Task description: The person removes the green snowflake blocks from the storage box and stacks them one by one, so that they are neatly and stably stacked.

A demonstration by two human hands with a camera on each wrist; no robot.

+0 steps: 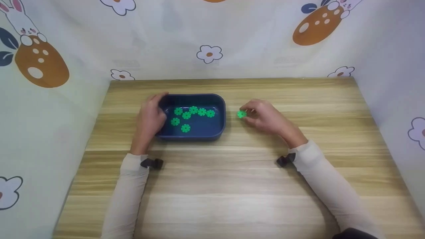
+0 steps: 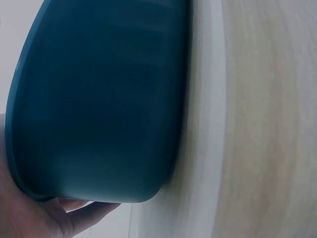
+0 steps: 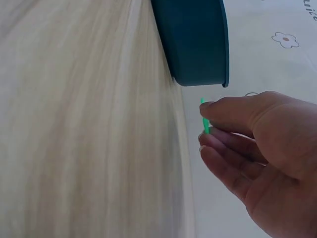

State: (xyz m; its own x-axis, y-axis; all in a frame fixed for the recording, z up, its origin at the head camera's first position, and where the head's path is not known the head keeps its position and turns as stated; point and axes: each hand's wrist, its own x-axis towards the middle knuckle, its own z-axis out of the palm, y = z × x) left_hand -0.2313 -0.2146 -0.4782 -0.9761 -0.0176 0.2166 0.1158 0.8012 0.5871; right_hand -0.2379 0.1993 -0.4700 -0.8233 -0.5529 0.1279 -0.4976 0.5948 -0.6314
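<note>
A dark blue rectangular basin (image 1: 199, 135) stands on the table, with several green notched discs (image 1: 185, 128) lying flat on its floor. My left hand (image 1: 151, 114) grips the basin's left end, thumb over the rim; in the left wrist view its fingers (image 2: 91, 214) lie against the outside wall. Just right of the basin, my right hand (image 1: 265, 118) pinches one green notched disc (image 1: 241, 114) between thumb and fingertips. The right wrist view shows this disc (image 3: 205, 116) edge-on, apart from the basin (image 3: 198, 44).
The wood-grain table (image 1: 212, 186) reaches back to a hanging cloth (image 1: 166, 39) printed with flowers and rabbits, which also closes off both sides. A small black device (image 1: 152, 163) is strapped at the left wrist, another (image 1: 285, 160) at the right.
</note>
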